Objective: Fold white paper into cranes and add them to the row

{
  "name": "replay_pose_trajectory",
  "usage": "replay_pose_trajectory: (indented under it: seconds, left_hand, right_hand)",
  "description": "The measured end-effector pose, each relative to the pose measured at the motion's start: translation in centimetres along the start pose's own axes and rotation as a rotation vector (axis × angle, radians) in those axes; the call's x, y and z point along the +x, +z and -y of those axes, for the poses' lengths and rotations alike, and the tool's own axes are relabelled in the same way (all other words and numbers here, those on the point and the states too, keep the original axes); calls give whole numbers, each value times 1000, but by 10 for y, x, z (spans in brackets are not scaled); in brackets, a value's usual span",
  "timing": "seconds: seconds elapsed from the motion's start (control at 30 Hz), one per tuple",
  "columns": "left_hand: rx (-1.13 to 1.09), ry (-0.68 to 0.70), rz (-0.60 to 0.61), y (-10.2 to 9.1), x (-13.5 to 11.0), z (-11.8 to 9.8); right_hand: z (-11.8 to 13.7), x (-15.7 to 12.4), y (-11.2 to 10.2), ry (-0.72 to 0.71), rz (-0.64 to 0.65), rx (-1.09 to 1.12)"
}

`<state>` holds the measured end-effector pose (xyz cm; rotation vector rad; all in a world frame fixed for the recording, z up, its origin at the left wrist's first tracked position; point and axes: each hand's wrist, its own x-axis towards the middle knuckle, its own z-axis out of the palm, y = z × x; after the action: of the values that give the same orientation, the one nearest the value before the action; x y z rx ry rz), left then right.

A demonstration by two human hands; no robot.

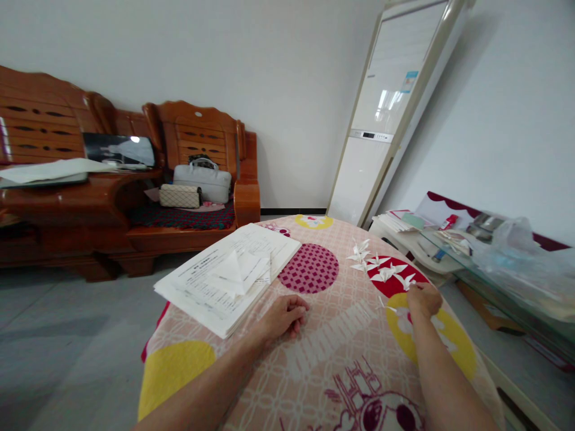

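Observation:
My right hand (424, 299) is at the right side of the round table, its fingertips pinched at a small white folded paper crane (406, 281). Beyond it lies a group of several more paper cranes (385, 272), partly over a red circle of the tablecloth. A thin white folded piece (381, 303) is just left of the hand. My left hand (284, 316) rests on the cloth in the middle, fingers loosely bent and slightly apart, with nothing visible in them. Left of it is a stack of printed paper sheets (197, 287), with a folded white paper (240, 272) on top.
A patterned tablecloth (251, 383) covers the table. At right, a glass-topped stand (476, 269) holds papers, a metal container and a plastic bag (516, 248). Behind are a tall air conditioner (368, 155) and wooden seats (247, 203), one holding a grey bag (215, 182).

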<state>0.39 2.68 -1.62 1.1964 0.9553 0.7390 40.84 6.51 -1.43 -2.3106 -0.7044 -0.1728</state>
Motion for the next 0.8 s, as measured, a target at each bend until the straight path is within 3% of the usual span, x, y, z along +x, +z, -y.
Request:
replay_pose_trajectory:
  seconds: [0.2,0.6,0.8]
  left_hand:
    - [12,10,1,0,2,4]
    - [25,-15,12,0,1,1]
    - [30,-1,16,0,0,-2]
  right_hand:
    - [-13,7,-4,18,-45,-2]
    - [2,9,11,-24,-11,27]
    - [-1,4,-2,-113,-34,108]
